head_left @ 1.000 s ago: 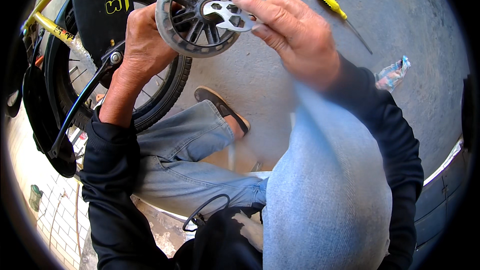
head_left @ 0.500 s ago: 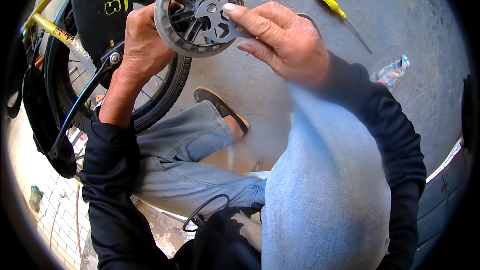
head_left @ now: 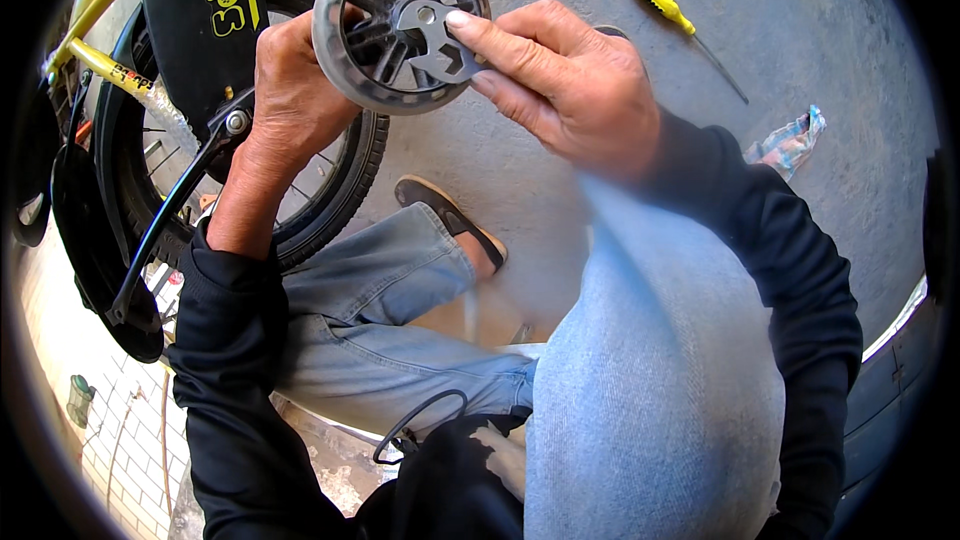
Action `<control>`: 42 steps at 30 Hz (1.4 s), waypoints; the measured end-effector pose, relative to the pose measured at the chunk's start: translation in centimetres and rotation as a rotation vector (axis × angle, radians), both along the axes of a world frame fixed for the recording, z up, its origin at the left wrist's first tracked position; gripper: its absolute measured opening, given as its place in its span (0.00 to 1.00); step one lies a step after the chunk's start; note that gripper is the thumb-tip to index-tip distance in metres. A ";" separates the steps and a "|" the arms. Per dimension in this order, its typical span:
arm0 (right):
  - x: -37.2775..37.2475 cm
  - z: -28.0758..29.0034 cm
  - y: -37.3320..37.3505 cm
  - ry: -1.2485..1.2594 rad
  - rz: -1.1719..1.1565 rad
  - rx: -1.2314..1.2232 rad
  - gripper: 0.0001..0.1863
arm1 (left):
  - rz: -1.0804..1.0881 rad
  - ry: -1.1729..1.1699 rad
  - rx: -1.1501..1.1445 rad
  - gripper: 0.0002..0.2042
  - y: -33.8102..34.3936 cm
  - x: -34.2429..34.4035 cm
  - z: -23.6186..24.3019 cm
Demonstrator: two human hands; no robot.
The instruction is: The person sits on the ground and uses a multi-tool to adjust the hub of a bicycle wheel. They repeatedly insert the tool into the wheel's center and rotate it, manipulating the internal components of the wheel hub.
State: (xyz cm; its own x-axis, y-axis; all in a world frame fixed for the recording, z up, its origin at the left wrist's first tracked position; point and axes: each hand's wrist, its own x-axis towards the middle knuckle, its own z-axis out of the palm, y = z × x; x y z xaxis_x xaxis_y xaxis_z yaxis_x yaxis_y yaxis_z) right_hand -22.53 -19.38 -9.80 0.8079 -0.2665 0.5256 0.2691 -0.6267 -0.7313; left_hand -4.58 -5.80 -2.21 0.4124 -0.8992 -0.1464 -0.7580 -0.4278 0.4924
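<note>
My left hand (head_left: 300, 90) grips a small training wheel (head_left: 330, 55) from behind its left side; the wheel has a clear rim and black spokes, and most of my fingers are hidden by it. Pinched between thumb and fingers of my right hand (head_left: 565, 75) is a flat grey multi-hole spanner (head_left: 436, 48). Its head lies over the wheel's hub, which it covers, so I cannot tell whether it sits on a nut. Beside my left hand is a child's bicycle with a black tyre (head_left: 365, 165) and a black chain guard (head_left: 200, 30).
A yellow-handled screwdriver (head_left: 660, 2) lies on the grey concrete floor at the upper right. Below it sits a crumpled plastic wrapper (head_left: 790, 144). The bicycle's crank arm (head_left: 180, 200) reaches down beside my left forearm. My bent knee (head_left: 655, 340) rises between my arms.
The spanner has tilted slightly against the hub, and my right fingers have shifted a little on it. The whole view has drifted slightly; both hands keep their holds.
</note>
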 end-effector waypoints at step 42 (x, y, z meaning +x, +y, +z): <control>3.6 2.5 0.2 0.163 -0.171 0.500 0.22 | 0.037 -0.117 -0.226 0.15 1.4 3.0 -0.3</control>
